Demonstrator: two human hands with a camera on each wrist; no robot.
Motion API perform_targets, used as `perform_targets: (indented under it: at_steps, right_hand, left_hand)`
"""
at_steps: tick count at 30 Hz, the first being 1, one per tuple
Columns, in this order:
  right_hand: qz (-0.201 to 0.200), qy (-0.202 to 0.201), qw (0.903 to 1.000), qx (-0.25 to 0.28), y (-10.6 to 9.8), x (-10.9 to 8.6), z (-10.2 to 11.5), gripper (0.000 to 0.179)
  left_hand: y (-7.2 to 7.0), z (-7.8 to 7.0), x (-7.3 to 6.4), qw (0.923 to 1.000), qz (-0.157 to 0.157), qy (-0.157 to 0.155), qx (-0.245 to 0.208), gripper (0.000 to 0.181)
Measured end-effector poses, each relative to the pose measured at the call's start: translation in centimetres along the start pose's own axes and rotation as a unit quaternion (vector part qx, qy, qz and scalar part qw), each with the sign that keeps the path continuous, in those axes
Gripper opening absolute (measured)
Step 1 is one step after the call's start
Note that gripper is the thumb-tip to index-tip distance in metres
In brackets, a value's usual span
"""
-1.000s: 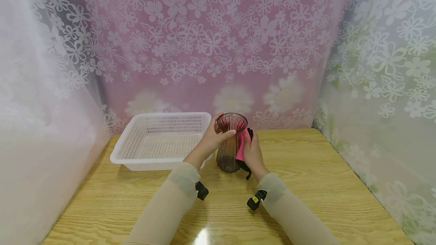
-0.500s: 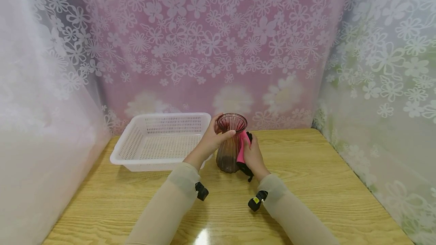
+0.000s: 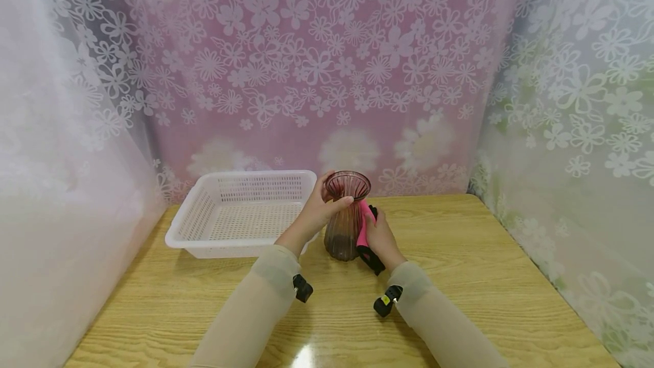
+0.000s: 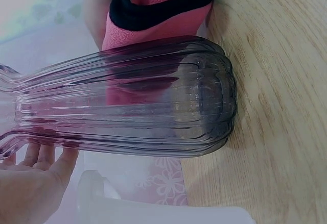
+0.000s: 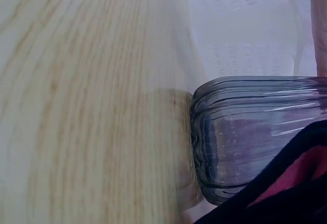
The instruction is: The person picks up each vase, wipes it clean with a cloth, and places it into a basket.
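Observation:
A ribbed glass vase, pinkish at the top and grey toward its base, stands upright on the wooden table. Around its narrow neck my left hand has its fingers and thumb, just below the flared rim. My right hand grips a pink cloth with black edging against the vase's right side. Through the glass in the left wrist view, the pink shows behind the ribs. The right wrist view shows the folded black edge of the cloth beside the vase's lower part; the right fingers are hidden there.
A white perforated plastic basket stands on the table to the left, close beside the vase and my left forearm. Flowered curtains hang behind and along both sides of the wooden table.
My right hand and the pink cloth have slid slightly down the vase's right side, and the black edging hangs lower. The left hand and the vase have stayed nearly still.

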State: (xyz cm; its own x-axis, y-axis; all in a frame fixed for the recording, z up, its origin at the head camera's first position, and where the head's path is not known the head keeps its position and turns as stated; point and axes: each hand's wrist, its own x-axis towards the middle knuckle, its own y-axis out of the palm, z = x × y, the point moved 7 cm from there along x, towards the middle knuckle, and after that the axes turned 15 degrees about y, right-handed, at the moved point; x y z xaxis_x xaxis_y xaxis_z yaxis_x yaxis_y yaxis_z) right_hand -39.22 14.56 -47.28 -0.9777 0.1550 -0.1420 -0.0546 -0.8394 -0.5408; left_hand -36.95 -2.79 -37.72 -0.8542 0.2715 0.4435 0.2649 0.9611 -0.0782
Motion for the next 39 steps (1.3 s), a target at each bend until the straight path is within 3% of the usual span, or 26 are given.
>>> perform_targets:
  at_steps: [13, 19, 24, 36, 39]
  right_hand:
    - [0.038, 0.05, 0.9959, -0.065, 0.1, 0.3, -0.4, 0.065]
    - [0.046, 0.034, 0.9942, -0.092, -0.1, 0.2, 0.0, 0.061]
    - [0.074, 0.027, 0.9908, -0.11, -0.3, 0.4, 0.4, 0.06]
    - [0.127, 0.034, 0.9891, -0.068, -1.0, 0.8, 0.4, 0.048]
    - [0.132, 0.042, 0.9876, -0.074, -1.5, 0.8, 0.3, 0.052]
  left_hand:
    - [0.0, 0.3, 0.0, 1.0, 0.0, -0.007, 0.005, 0.085]
    - [0.0, 0.2, 0.1, 1.0, 0.002, -0.005, 0.007, 0.086]
    - [0.0, 0.2, 0.2, 0.9999, 0.0, -0.008, 0.012, 0.087]
    - [0.1, -0.1, 0.2, 0.9999, 0.004, -0.011, 0.007, 0.085]
    - [0.1, 0.0, 0.2, 0.9999, 0.006, -0.011, 0.009, 0.085]
